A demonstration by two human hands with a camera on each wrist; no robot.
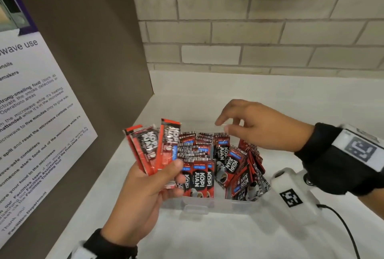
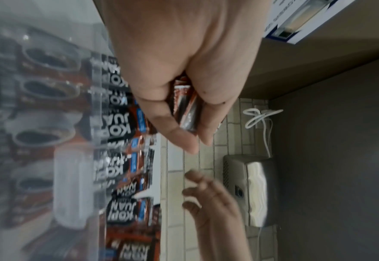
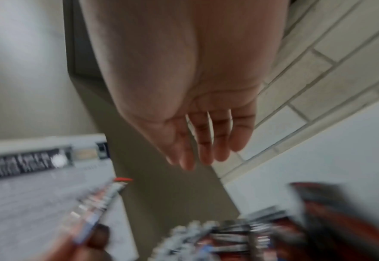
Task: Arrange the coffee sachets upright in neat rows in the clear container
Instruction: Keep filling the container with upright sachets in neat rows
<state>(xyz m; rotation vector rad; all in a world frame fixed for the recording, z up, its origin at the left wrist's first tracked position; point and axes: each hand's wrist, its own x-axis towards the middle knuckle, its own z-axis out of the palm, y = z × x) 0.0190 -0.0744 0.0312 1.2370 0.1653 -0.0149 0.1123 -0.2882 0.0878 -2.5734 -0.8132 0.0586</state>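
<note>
A clear plastic container (image 1: 220, 203) sits on the white counter, holding many red-and-black coffee sachets (image 1: 199, 173). Those at its left and front stand upright in rows; those at its right (image 1: 246, 172) lean in a loose pile. My left hand (image 1: 145, 186) holds a fanned bunch of sachets (image 1: 154, 146) above the container's left end, gripped between thumb and fingers (image 2: 184, 109). My right hand (image 1: 255, 125) hovers over the container's far rim, fingers relaxed and empty (image 3: 204, 141).
A brown cabinet side panel (image 1: 99, 50) with a microwave-use notice (image 1: 31, 117) stands at the left. A brick wall (image 1: 259, 30) runs behind the counter (image 1: 207, 236). A white device with a cable (image 1: 295, 196) hangs beside the container's right end.
</note>
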